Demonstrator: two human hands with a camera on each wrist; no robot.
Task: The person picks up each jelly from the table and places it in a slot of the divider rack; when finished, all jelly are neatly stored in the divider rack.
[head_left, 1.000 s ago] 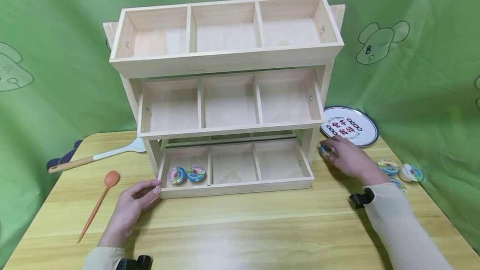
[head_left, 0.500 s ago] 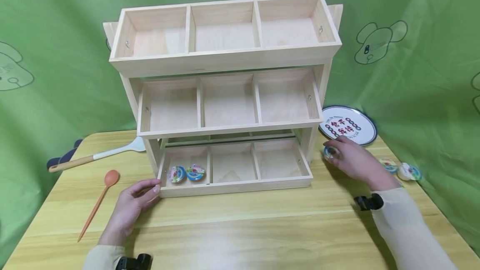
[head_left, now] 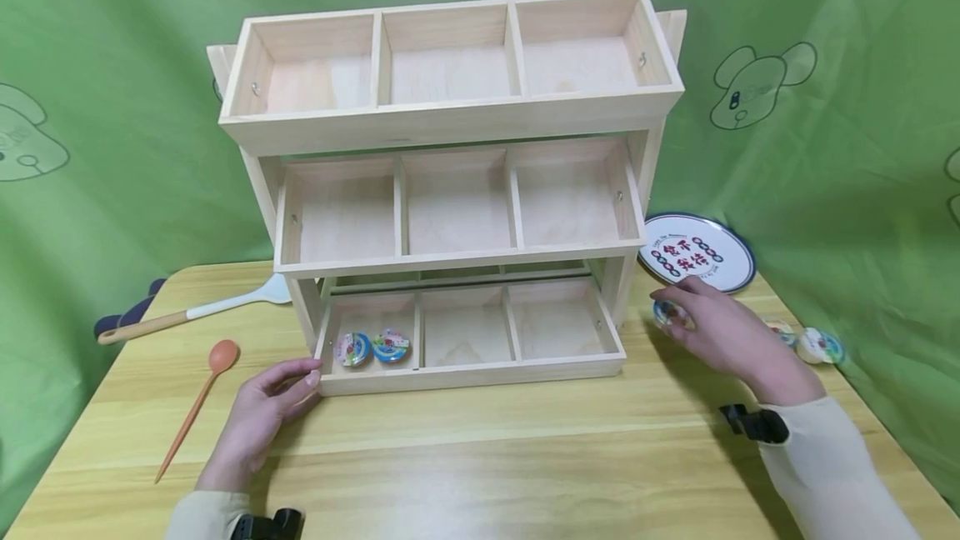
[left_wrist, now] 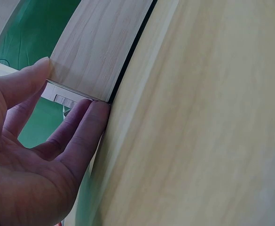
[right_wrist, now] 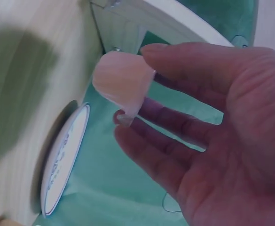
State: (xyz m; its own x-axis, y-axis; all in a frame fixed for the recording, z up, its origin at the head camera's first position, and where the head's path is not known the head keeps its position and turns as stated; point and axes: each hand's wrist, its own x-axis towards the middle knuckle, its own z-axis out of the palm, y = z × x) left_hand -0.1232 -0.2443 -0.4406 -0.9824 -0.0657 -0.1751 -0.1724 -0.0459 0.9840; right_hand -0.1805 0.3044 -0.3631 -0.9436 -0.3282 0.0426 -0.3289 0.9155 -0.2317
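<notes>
Right of the rack (head_left: 457,125), the right hand (head_left: 720,336), half closed, pinches a cup (right_wrist: 121,80); the left hand (head_left: 258,415), half open, grips the rack's lower left corner. A light, even pinch should avoid denting the cup.

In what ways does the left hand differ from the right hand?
The left hand grips the left front corner of the bottom tray; the right hand holds a small cup off the table. The left hand touches the tray; the right hand is apart from it, near the plate. Both come from pale sleeves.
</notes>
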